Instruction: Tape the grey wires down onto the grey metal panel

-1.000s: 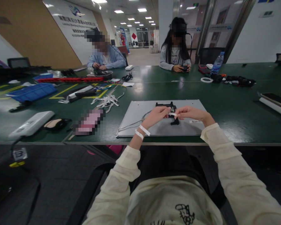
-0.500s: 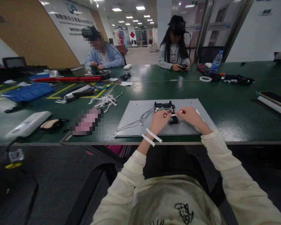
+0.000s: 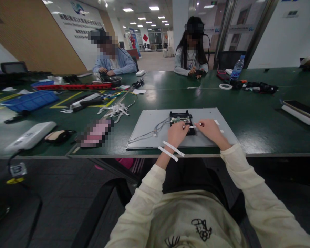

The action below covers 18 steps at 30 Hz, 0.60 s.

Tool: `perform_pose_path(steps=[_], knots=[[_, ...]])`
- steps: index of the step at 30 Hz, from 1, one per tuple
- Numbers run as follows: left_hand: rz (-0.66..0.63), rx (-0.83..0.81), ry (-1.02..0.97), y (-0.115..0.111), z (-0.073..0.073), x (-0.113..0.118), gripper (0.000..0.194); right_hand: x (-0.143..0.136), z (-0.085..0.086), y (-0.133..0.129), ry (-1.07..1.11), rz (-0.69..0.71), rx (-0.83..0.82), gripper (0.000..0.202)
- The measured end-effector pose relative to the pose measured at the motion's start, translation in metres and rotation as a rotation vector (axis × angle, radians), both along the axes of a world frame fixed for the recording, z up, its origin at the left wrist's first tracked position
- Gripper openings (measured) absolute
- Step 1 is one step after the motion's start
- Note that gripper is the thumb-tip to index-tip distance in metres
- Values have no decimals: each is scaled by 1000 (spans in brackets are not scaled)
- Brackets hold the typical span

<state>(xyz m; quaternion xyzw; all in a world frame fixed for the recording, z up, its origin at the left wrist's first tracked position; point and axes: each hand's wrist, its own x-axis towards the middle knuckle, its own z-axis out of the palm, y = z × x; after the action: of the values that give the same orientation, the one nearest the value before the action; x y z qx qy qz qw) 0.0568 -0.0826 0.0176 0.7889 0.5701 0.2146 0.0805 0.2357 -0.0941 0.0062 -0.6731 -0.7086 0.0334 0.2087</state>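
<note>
A flat grey panel (image 3: 150, 122) lies on the table edge in front of me, with a black bracket (image 3: 180, 113) and a green circuit board (image 3: 176, 120) at its middle. Thin grey cables (image 3: 158, 127) run from the board toward the panel's left corner. My left hand (image 3: 178, 133) is closed in a pinch over the bracket, on one end of a short white strip (image 3: 192, 127). My right hand (image 3: 209, 128) pinches at the strip's other end; its exact contact is too small to make out. Two white strips (image 3: 172, 151) are stuck across my left wrist.
Loose white strips (image 3: 117, 111), a pink phone-like item (image 3: 96, 133), a mouse (image 3: 58, 135) and a white power strip (image 3: 33, 135) lie to the left. A blue tray (image 3: 31, 100) stands behind them. Across the table sit two people, near a water bottle (image 3: 237, 68) and a white tape roll (image 3: 225, 86).
My left wrist has shifted slightly right and turned, and both hands remain over the bracket. The view has moved a little. The right-hand person opposite has changed their hand position.
</note>
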Motion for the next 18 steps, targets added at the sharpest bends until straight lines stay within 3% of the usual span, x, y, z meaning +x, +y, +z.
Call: perform_pose_path(steps=[10, 18], knots=[[-27, 0, 100, 1, 1, 4, 25, -13, 6, -9, -195, -109, -97, 39], [-47, 18, 200, 4, 4, 2, 25, -13, 10, -15, -233, -120, -89, 37]])
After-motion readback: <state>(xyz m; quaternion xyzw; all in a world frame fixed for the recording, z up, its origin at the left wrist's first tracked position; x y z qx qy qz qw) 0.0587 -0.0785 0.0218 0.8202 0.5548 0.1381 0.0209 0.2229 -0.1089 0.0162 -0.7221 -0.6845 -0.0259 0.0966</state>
